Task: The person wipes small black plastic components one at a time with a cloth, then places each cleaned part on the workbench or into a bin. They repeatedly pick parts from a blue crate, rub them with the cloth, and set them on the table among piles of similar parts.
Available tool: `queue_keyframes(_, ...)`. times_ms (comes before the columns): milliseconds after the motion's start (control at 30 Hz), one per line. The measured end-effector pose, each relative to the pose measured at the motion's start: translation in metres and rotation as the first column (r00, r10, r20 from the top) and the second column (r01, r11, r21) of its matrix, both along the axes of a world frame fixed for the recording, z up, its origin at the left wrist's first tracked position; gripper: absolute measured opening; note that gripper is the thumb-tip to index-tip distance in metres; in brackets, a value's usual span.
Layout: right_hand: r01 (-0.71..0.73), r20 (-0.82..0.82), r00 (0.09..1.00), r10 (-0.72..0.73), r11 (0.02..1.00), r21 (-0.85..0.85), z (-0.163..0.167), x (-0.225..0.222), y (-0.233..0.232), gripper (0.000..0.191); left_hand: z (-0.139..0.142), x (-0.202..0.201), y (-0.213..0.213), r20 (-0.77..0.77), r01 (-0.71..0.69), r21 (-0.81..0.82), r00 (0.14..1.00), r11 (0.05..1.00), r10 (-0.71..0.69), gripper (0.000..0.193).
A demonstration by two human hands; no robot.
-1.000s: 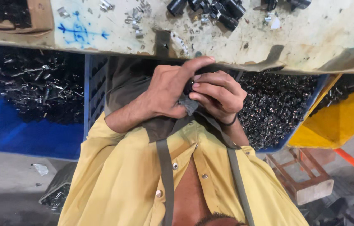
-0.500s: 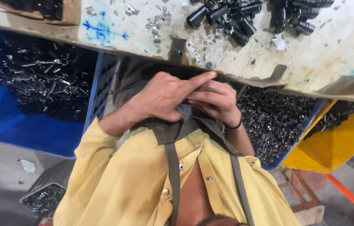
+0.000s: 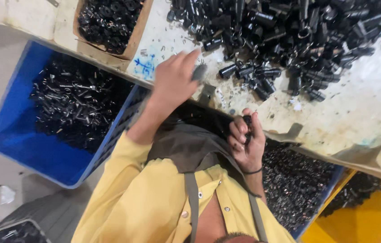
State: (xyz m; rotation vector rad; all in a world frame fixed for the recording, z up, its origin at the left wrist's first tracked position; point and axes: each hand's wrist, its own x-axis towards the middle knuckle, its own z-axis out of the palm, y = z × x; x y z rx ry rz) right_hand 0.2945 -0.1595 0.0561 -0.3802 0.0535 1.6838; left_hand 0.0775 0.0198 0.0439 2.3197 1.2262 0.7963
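My left hand (image 3: 171, 80) reaches up onto the worn white table (image 3: 361, 108) and pinches a small grey part (image 3: 199, 71), blurred, at its fingertips. It is beside a large pile of black cylindrical parts (image 3: 289, 36). My right hand (image 3: 245, 145) is lower, at the table's near edge above my chest, with its fingers closed on a small black part (image 3: 247, 127). I wear a yellow shirt (image 3: 123, 207) and a dark apron with grey straps.
A cardboard box of black parts (image 3: 140, 28) sits on the table's left. Below the table stand a blue crate (image 3: 15, 139) of black metal pieces, another blue crate of small black bits (image 3: 294, 180), a yellow crate (image 3: 375, 216) and a grey crate (image 3: 42, 213).
Both hands were together at my chest under the table edge. Now the left hand has gone up onto the table, while the right stays low. The view has swung up over the tabletop.
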Motion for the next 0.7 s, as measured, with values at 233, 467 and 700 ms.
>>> queue_keyframes(233, 0.273, -0.035, 0.962, -0.271, 0.959, 0.078, 0.005, 0.002, -0.02, 0.042, -0.022, 0.067, 0.052, -0.261, -0.016, 0.237, 0.962, 0.971, 0.079, 0.022)
queue_keyframes(467, 0.226, -0.245, 0.948, -0.204, 0.972, 0.065, -0.025, 0.003, -0.027, 0.036, 0.0, 0.033, 0.04, 0.111, -0.016, 0.139, 0.994, 0.99, 0.001, 0.046)
queue_keyframes(700, 0.181, -0.057, 0.982, -0.181, 0.983, 0.009, -0.012, 0.0, -0.011, 0.026, 0.021, 0.044, 0.019, 0.884, 0.371, -0.232, 0.466, 0.899, 0.036, 0.033)
